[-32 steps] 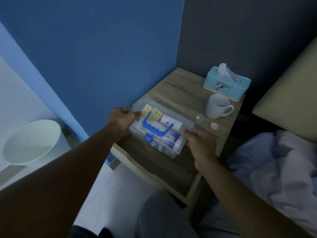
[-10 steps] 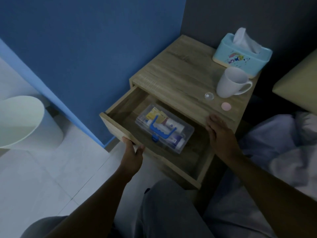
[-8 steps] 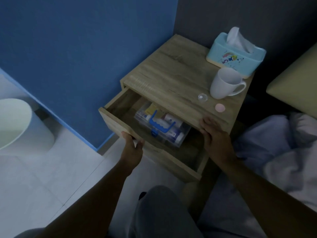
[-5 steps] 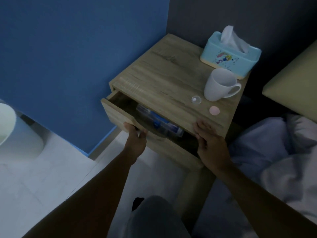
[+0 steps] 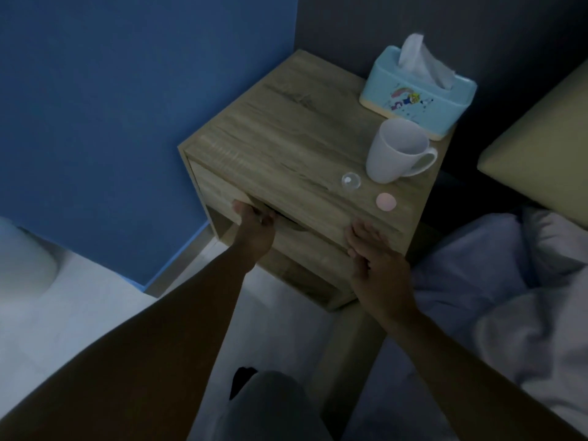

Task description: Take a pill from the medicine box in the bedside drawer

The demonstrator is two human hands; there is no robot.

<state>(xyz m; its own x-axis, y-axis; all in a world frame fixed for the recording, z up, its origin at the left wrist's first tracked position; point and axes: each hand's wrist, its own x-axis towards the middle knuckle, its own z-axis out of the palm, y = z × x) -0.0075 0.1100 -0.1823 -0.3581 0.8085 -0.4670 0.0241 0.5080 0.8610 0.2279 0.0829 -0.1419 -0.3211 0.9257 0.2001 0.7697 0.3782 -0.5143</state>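
The wooden bedside table (image 5: 286, 148) has its drawer (image 5: 321, 240) pushed in flush, so the medicine box inside is hidden. My left hand (image 5: 254, 227) curls its fingers into the drawer's handle recess at the lower edge of the front. My right hand (image 5: 372, 253) lies flat with fingers apart against the right part of the drawer front. On the tabletop lie a small clear round cap (image 5: 351, 180) holding something white and a pink round lid (image 5: 386, 202).
A white mug (image 5: 396, 151) and a light blue tissue box (image 5: 416, 90) stand at the back right of the tabletop. A blue wall is at the left, a white bin (image 5: 22, 265) on the floor, and bedding (image 5: 509, 281) at the right. My knee (image 5: 270, 405) is below.
The drawer, open with the medicine box in it a second ago, has slid shut under my left hand. My right hand moved from the table's edge down onto the drawer front.
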